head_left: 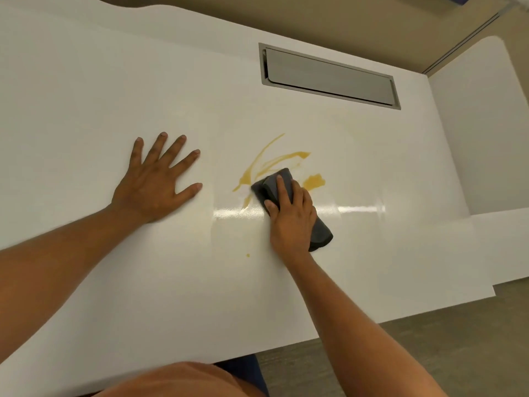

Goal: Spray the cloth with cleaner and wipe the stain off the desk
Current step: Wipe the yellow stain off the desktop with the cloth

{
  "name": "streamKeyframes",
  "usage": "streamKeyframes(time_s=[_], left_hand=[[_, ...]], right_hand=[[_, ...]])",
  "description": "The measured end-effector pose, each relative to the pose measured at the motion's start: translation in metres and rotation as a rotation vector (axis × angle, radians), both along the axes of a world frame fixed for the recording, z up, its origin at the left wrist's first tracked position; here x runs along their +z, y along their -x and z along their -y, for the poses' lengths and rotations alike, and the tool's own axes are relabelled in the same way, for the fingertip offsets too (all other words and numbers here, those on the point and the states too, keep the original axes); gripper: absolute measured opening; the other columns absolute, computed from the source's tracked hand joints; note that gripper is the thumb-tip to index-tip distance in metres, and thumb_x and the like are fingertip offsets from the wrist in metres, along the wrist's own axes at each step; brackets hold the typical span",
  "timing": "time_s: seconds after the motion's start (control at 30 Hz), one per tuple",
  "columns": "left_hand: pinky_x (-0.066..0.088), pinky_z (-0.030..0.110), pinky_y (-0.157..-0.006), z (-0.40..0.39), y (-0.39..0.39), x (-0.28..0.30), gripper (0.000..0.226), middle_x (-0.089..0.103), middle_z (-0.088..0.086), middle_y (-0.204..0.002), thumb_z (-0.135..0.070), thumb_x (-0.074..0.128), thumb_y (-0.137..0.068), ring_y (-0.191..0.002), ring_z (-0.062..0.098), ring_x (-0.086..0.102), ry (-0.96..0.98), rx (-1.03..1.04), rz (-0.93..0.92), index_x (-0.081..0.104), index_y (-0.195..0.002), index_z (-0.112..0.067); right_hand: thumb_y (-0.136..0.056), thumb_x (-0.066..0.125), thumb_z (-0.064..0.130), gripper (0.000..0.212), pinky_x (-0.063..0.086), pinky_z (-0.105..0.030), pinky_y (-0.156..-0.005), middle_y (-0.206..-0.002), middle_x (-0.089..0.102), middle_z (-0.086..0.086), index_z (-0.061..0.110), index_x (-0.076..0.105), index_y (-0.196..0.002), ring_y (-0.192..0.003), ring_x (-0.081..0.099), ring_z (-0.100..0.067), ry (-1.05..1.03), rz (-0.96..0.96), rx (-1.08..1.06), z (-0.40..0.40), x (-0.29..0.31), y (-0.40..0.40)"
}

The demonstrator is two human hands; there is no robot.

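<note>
**Cloth pressed on stain, frame centre**

Right hand [290, 222] grips the folded dark grey cloth [276, 186], fingers curled over it, against the glossy white desk [114, 296]. Left hand [156, 181] lies flat, fingers spread, empty. Yellow smeared stain [269, 161] touches the cloth's far edge. Grey rectangular cable hatch [329, 75] upper right. No legible writing.

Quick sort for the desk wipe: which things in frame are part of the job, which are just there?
In the job:
- cloth, pressed down by the right hand
- stain, yellow streaks
- small drop nearer the person
- desk
- left hand, flat on the desk

Just there:
- cable hatch

No spray bottle in view.
</note>
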State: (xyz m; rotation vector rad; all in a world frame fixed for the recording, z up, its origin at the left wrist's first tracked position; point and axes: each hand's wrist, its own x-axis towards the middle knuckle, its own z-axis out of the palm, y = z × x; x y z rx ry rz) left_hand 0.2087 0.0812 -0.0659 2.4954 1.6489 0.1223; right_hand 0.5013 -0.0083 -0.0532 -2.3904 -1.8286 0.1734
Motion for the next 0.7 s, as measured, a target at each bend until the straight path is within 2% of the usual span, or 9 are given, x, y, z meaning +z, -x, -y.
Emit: streamKeyframes(time_s=[0.17,0.27,0.47,0.6,0.7], left_hand=[[0.004,0.065,-0.129,0.000,-0.001,-0.001,0.078,0.014,0.000,-0.177,-0.075,0.020,-0.098,-0.164,0.034,0.009,-0.015,-0.009,-0.002,0.018,-0.166,-0.036],[0.004,0.065,-0.129,0.000,0.000,0.000,0.078,0.013,0.000,-0.178,-0.075,0.020,-0.098,-0.164,0.034,0.009,-0.003,-0.006,0.007,0.018,-0.166,-0.036],[0.002,0.065,-0.130,0.000,0.000,0.000,0.077,0.010,-0.001,-0.178,-0.075,0.021,-0.099,-0.165,0.033,0.005,0.010,-0.002,0.016,0.015,-0.166,-0.038],[0.003,0.066,-0.129,-0.002,0.000,-0.002,0.077,0.011,0.000,-0.178,-0.074,0.021,-0.099,-0.164,0.034,0.007,0.005,-0.009,0.010,0.015,-0.166,-0.037],[0.002,0.065,-0.129,-0.001,0.001,-0.004,0.077,0.010,0.000,-0.178,-0.074,0.020,-0.099,-0.164,0.033,0.006,-0.004,-0.007,0.006,0.014,-0.166,-0.037]], right_hand=[[-0.105,0.049,0.039,0.057,0.029,-0.047,-0.116,-0.160,0.039,-0.008,0.031,0.033,-0.159,-0.141,0.038,-0.032,-0.032,-0.018,-0.018,-0.004,0.002,0.013],[-0.105,0.053,0.037,0.057,0.030,-0.044,-0.117,-0.161,0.039,-0.008,0.029,0.035,-0.159,-0.141,0.038,-0.031,-0.003,-0.017,0.085,0.051,0.007,0.018],[-0.101,0.057,0.037,0.063,0.029,-0.042,-0.116,-0.164,0.036,0.001,0.037,0.032,-0.159,-0.145,0.034,-0.024,0.072,-0.038,0.233,0.168,0.013,0.017],[-0.103,0.055,0.037,0.061,0.032,-0.046,-0.113,-0.164,0.036,-0.001,0.038,0.031,-0.159,-0.147,0.034,-0.027,0.091,-0.033,0.328,0.141,0.010,0.032],[-0.105,0.052,0.039,0.058,0.031,-0.049,-0.115,-0.163,0.038,-0.003,0.037,0.032,-0.159,-0.146,0.032,-0.029,0.068,-0.029,0.221,0.078,0.007,0.041]])
